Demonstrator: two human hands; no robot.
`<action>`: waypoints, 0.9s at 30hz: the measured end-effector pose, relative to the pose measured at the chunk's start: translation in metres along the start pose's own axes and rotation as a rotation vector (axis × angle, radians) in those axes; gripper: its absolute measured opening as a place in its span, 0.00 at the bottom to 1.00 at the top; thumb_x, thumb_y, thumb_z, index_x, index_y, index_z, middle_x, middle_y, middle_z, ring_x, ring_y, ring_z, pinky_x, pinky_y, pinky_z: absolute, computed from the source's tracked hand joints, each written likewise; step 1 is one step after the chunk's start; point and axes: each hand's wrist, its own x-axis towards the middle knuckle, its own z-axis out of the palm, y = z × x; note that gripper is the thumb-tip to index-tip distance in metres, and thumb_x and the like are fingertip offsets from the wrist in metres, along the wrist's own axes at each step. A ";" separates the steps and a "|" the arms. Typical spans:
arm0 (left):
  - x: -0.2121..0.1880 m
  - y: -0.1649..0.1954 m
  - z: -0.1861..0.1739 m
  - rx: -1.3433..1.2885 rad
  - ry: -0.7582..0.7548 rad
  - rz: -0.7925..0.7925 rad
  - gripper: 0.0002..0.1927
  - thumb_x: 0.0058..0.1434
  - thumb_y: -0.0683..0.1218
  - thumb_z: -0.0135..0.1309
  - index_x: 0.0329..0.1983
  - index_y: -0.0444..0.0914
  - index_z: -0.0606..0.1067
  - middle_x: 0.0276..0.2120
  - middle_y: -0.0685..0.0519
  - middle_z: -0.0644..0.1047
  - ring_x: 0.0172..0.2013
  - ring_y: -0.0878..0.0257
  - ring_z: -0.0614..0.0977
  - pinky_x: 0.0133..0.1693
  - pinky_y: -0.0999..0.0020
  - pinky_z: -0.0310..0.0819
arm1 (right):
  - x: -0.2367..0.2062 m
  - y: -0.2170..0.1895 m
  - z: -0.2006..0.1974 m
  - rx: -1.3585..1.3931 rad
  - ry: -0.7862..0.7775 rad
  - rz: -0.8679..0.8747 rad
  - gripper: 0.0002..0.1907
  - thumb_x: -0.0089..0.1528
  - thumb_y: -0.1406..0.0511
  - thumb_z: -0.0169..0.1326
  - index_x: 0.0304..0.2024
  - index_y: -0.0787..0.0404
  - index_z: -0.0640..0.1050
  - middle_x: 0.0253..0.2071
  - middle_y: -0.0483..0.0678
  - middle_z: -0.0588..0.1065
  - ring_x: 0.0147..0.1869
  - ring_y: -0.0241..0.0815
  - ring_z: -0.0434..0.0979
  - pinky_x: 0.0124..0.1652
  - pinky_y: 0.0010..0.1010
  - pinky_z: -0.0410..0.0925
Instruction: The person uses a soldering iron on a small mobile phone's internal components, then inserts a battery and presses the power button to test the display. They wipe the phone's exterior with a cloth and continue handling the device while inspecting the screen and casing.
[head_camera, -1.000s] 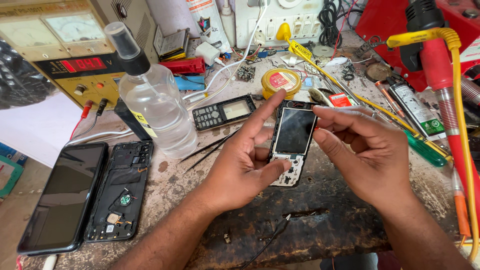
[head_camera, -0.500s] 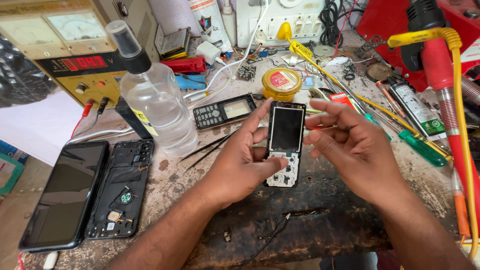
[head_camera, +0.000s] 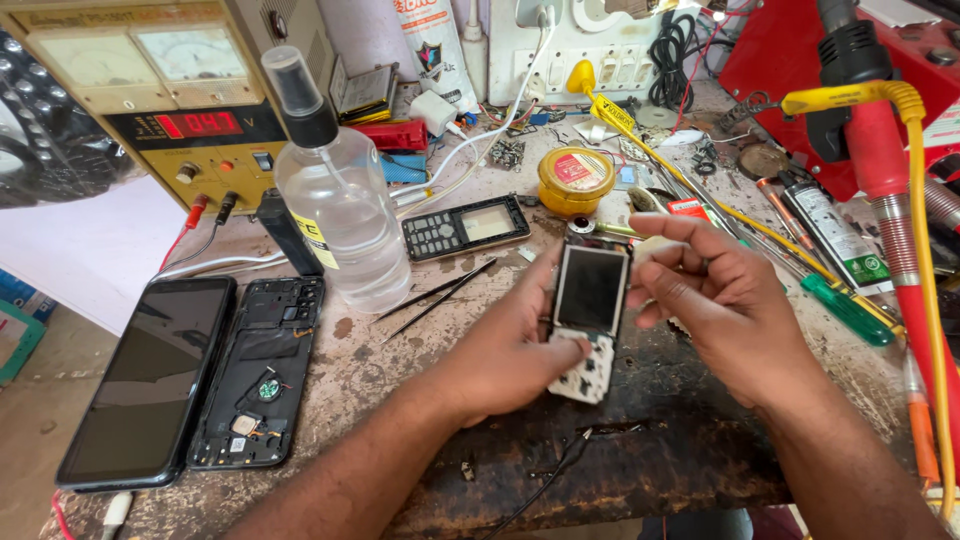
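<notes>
The person holds a small stripped keypad phone board (head_camera: 588, 312) upright above the middle of the worktop (head_camera: 400, 370), its dark screen facing up and the pale bare keypad section at its lower end. The left hand (head_camera: 510, 350) is closed around the board's left side, thumb pressed on the keypad part and fingers wrapped behind. The right hand (head_camera: 725, 305) grips the board's upper right edge, fingers curled and pinched against the screen's rim. Just beyond the board, toward the far edge, lies a black keypad phone front cover (head_camera: 465, 226), flat and apart from the hands, and beside it stands a round yellow tin (head_camera: 576, 180). A pair of thin black tweezers (head_camera: 435, 297) rests between the cover and the left hand. A clear spray bottle (head_camera: 335, 190) with a black nozzle stands upright left of centre, and behind it at the far left corner sits a bench power supply (head_camera: 170, 90) with a red lit display. Near the left edge two flat pieces lie side by side: a black smartphone screen (head_camera: 150, 380) and an opened smartphone frame (head_camera: 262, 372) showing its inner parts. Along the right edge runs a red and yellow tool (head_camera: 880, 150) with its cable, and a green-handled screwdriver (head_camera: 845, 308) lies just beside the right hand.
</notes>
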 end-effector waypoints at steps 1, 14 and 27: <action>-0.001 -0.001 0.000 0.000 -0.014 0.009 0.51 0.57 0.31 0.50 0.81 0.44 0.43 0.51 0.53 0.75 0.47 0.70 0.77 0.44 0.73 0.74 | 0.001 0.001 0.000 -0.016 0.010 0.029 0.21 0.66 0.71 0.51 0.62 0.67 0.75 0.40 0.48 0.79 0.39 0.33 0.78 0.36 0.26 0.73; 0.002 0.002 0.000 0.104 -0.010 0.076 0.47 0.61 0.30 0.49 0.80 0.44 0.45 0.55 0.50 0.76 0.51 0.69 0.78 0.49 0.72 0.74 | 0.001 0.001 -0.002 -0.050 0.037 -0.014 0.18 0.66 0.71 0.52 0.58 0.67 0.77 0.37 0.45 0.79 0.39 0.31 0.80 0.37 0.25 0.75; 0.008 0.001 0.001 0.145 -0.014 0.123 0.49 0.62 0.29 0.50 0.81 0.49 0.46 0.48 0.51 0.80 0.46 0.70 0.80 0.45 0.73 0.75 | 0.000 0.003 -0.008 -0.036 0.087 -0.139 0.12 0.65 0.73 0.55 0.52 0.66 0.75 0.37 0.47 0.80 0.38 0.33 0.81 0.36 0.25 0.77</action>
